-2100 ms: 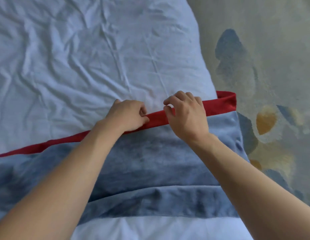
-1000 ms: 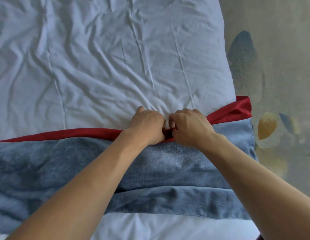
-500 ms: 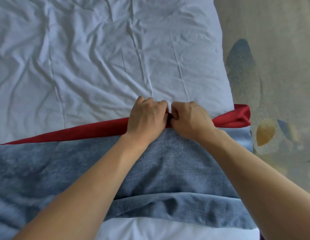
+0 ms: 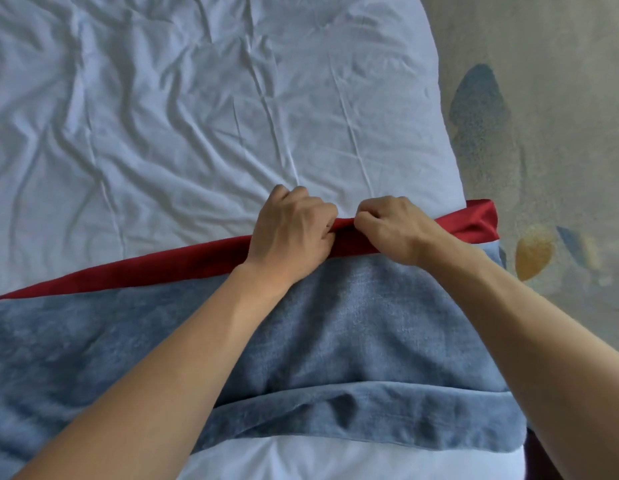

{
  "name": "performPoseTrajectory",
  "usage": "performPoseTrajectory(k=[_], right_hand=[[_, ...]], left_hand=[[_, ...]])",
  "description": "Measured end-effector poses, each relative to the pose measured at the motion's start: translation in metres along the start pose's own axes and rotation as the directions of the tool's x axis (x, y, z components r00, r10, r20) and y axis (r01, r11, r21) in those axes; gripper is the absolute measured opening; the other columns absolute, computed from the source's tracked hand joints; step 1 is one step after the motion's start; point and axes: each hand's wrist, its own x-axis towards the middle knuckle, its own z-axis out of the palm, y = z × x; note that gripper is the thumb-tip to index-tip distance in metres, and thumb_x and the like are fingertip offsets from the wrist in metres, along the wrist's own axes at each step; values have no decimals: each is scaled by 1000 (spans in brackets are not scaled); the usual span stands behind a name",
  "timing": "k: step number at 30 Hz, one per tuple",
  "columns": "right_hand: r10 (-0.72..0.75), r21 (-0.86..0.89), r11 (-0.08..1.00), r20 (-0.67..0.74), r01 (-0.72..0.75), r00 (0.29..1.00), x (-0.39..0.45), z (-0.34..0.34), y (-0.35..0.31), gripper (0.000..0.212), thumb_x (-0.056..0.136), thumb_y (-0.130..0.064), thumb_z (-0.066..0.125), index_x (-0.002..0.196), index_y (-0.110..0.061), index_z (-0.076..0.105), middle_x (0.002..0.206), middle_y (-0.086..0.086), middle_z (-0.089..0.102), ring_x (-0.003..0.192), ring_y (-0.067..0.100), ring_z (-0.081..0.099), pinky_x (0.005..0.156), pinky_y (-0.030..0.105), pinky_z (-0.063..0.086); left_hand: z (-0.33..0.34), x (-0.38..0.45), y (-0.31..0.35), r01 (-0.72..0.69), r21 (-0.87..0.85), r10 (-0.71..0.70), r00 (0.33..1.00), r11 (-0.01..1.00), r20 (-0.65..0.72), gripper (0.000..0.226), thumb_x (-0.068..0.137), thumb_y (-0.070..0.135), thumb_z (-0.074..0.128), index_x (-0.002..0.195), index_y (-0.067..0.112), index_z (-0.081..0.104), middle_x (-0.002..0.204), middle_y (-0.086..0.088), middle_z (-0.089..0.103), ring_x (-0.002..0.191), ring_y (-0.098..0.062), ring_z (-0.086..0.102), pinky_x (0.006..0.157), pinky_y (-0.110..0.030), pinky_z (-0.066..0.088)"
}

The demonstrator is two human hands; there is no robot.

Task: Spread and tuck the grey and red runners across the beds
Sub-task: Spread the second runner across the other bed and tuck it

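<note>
Narrow red satin runner [image 4: 169, 268] lies across wrinkled white bedsheet [image 4: 162, 116], along far edge of grey-blue plush runner [image 4: 335, 323]. Left hand [image 4: 292, 233], right hand [image 4: 392, 226]: fingers curled, pinching red edge. Hands slightly further apart than half-second ago. Patterned carpet [image 4: 550, 133] right.

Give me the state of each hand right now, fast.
Left hand: closed, its grip on the red runner edge.
Right hand: closed, fingers pinching the same red runner beside the left.
</note>
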Motion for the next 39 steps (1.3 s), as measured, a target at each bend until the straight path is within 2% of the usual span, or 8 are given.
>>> performPoseTrajectory(k=[4,11,16,19,21,27,36,39], right_hand=[[-49,-102,993,65,56,997,-1,0,3,5,75,-29,60,77,-31,56,79,-8,64,79,16,61,65,31,48],[-162,-244,966,-336,80,928,1,8,5,12,87,-34,57,85,-22,56,76,0,63,73,27,56,65,35,42],[-31,-31,999,-145,26,989,10,-5,10,39,86,-33,58,53,-12,53,51,3,51,54,21,48,55,34,41],[-37,-217,975,71,52,997,7,-4,14,8,77,-30,66,85,-32,66,73,-16,66,80,10,63,76,34,55],[-16,-271,961,157,59,987,3,0,14,28,75,-30,66,102,-35,67,84,-20,68,89,9,63,82,33,55],[-120,-415,896,119,159,986,1,19,9,19,80,-27,59,94,-28,71,88,1,70,86,25,64,71,28,37],[-168,-270,959,-280,90,945,0,12,18,11,80,-26,63,88,-25,71,84,-4,72,84,27,65,79,35,46],[-132,-173,980,-214,96,968,-3,2,26,10,76,-25,61,84,-28,66,76,-8,70,80,22,65,75,35,52]], left_hand=[[4,-6,1,56,-129,-30,979,990,201,36,76,19,63,57,23,32,54,9,40,61,-20,43,69,-29,25],[-3,21,-5,126,-81,-114,983,989,142,37,75,21,59,53,18,29,48,5,36,57,-21,40,68,-32,35],[-5,22,-2,202,-183,-125,923,962,364,51,93,34,49,49,14,33,45,1,38,52,-21,43,63,-26,27],[2,19,-3,364,-216,-260,882,906,393,55,100,31,35,53,5,43,56,-7,55,63,-26,54,72,-34,35],[10,21,-6,381,-184,-299,884,906,358,45,97,32,39,66,6,57,70,-5,66,77,-28,59,79,-36,40],[26,27,1,136,-20,-113,891,991,439,28,80,41,63,106,32,64,97,10,69,96,-15,62,95,-30,33],[8,28,1,208,-173,-179,969,963,169,11,85,39,65,85,28,62,76,12,62,78,-16,58,80,-27,33],[3,21,-4,225,-195,-171,951,955,258,16,81,46,65,82,30,68,77,14,62,81,-14,57,77,-26,37]])
